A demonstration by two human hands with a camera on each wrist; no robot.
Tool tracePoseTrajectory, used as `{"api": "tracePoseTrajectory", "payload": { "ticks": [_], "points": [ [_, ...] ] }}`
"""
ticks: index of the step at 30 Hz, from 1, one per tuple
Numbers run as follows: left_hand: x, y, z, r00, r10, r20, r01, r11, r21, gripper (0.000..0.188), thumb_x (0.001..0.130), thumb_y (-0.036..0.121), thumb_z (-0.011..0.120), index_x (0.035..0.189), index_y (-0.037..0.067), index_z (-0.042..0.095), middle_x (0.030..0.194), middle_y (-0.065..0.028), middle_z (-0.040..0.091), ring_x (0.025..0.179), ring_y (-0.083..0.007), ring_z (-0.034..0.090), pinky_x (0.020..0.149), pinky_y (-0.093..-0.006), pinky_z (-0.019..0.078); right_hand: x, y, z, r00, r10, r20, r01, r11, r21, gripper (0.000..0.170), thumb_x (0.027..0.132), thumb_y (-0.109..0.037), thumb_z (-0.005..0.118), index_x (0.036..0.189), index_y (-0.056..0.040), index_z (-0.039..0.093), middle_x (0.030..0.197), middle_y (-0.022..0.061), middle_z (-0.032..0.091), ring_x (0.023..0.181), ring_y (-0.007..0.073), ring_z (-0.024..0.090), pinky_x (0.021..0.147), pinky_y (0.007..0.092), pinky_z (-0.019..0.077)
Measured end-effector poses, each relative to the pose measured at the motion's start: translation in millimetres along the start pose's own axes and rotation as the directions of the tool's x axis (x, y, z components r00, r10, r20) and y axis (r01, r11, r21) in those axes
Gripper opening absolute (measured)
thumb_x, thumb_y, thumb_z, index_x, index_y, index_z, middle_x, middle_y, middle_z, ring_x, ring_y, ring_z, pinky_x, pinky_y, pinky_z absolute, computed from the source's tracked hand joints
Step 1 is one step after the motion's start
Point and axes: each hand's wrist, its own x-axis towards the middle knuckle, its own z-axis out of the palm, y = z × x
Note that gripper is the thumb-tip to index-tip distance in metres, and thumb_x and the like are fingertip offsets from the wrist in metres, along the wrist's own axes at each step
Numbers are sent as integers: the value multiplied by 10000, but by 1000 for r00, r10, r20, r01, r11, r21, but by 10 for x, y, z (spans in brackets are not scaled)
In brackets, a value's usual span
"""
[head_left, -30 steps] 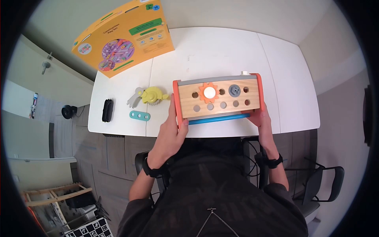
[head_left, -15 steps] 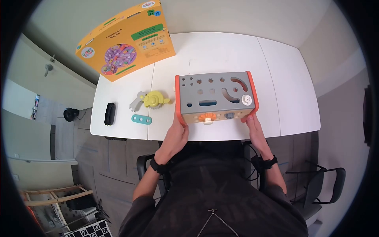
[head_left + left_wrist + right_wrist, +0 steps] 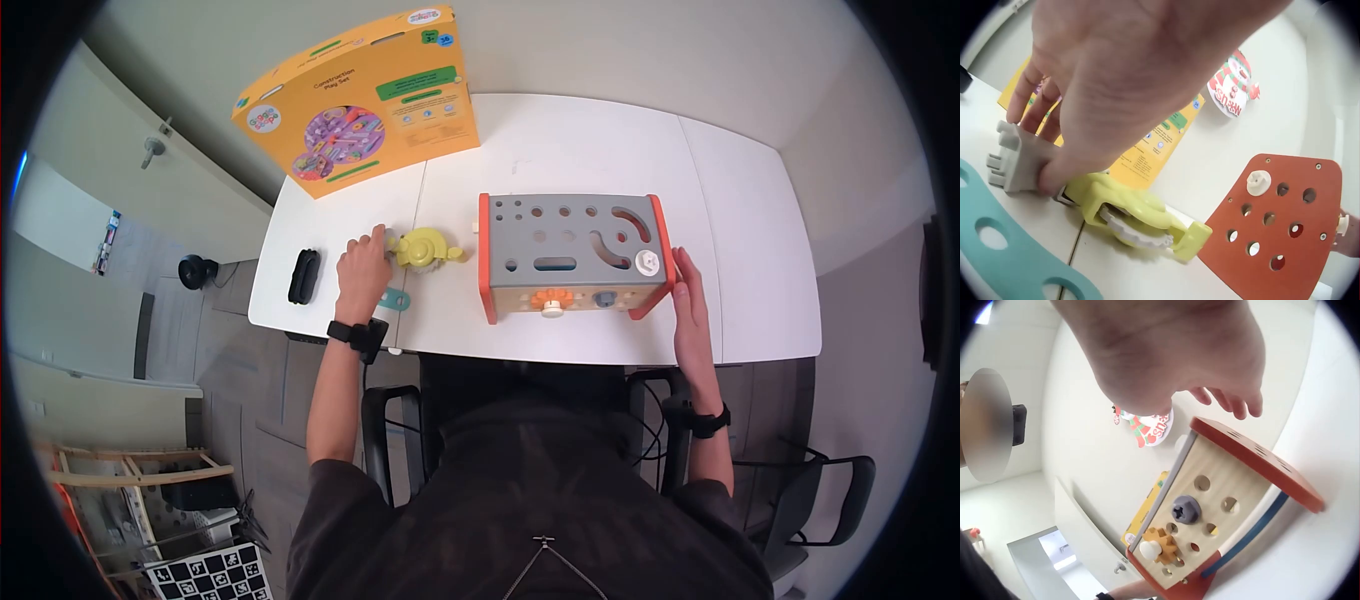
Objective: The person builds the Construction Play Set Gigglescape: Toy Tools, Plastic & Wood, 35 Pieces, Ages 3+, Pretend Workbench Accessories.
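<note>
The toolbox toy, with grey top [image 3: 575,215], red side panels [image 3: 1279,219] and wooden front [image 3: 1210,506], stands on the table. An orange gear and a grey bolt sit on its front. My right hand [image 3: 694,320] is beside the right panel, fingers extended; contact cannot be told. My left hand [image 3: 362,275] pinches the grey end [image 3: 1025,159] of the yellow-green toy saw [image 3: 1129,212], thumb on one side, fingers on the other. A teal strip with holes [image 3: 1004,244] lies beside it, partly under the hand in the head view.
A yellow cardboard box [image 3: 400,110] stands at the back left of the white table [image 3: 560,345]. A black object [image 3: 304,277] lies at the left. A black chair [image 3: 815,480] is on the floor at the right.
The toolbox tilted from front-up to grey top up and now rests on the table. My left hand has left its side and moved left to the saw; my right hand's fingers have loosened.
</note>
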Motion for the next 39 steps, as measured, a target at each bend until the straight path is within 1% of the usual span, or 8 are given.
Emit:
{"api": "tracePoseTrajectory", "payload": {
  "ticks": [6,9,12,15,19,25,34,39],
  "points": [
    [305,-141,-134,999,17,29,-8,952,-305,563,921,200,797,1442,51,641,1076,-172,797,877,-355,766,790,-454,625,141,-402,-120,988,-120,-96,123,992,25,548,1197,-331,388,1657,-33,395,1707,187,431,1594,328,416,1319,473,312],
    [366,120,-590,981,-5,192,164,543,-824,588,956,251,833,1452,12,624,1125,-133,784,965,-249,751,863,-373,609,188,-666,-84,980,-175,-90,175,984,-7,506,1190,-296,393,1633,-54,426,1600,154,557,1537,301,475,1304,481,342],
    [257,550,-948,988,155,24,0,153,-988,622,979,254,838,1478,-22,588,1223,-118,731,1108,-186,693,969,-327,571,246,-866,58,984,-177,0,177,982,72,467,1186,-253,407,1608,-63,461,1520,121,622,1462,264,536,1267,478,400],
    [95,1073,-1143,950,139,-281,-297,108,-949,624,1007,250,817,1520,10,556,1354,-127,680,1233,-195,659,1045,-336,545,333,-1043,230,976,-188,113,183,982,54,432,1178,-213,433,1576,-64,507,1453,96,665,1379,231,591,1202,457,463],
    [77,1335,-1211,894,255,-368,-437,317,-842,590,1023,183,780,1545,65,533,1360,-98,696,1249,-214,681,1044,-367,565,369,-1354,426,962,-199,186,195,980,40,364,1165,-185,468,1467,-41,612,1308,94,743,1289,222,654,1104,397,498],
    [34,1458,-1306,922,303,-241,-341,341,-876,640,1001,216,821,1552,73,529,1346,-108,690,1187,-210,693,1019,-381,567,638,-1334,554,934,-196,298,220,974,-50,352,1169,-165,431,1424,-34,636,1279,138,762,1290,280,680,1081,398,517],
    [55,1450,-1152,820,423,-385,-558,440,-704,853,827,141,891,1586,142,502,1177,-121,795,1072,-262,783,969,-356,599,833,-1279,824,820,-459,343,505,862,-53,432,1109,-33,448,1528,-50,550,1464,208,665,1257,392,695,1085,452,528],
    [64,1501,-1068,870,360,-336,-464,375,-802,661,938,81,788,1544,180,541,1184,-162,807,1102,-358,785,935,-417,604,920,-1176,883,753,-570,329,646,736,-204,534,975,80,532,1495,-33,566,1467,197,660,1189,417,692,1010,475,557]
  ]
}}
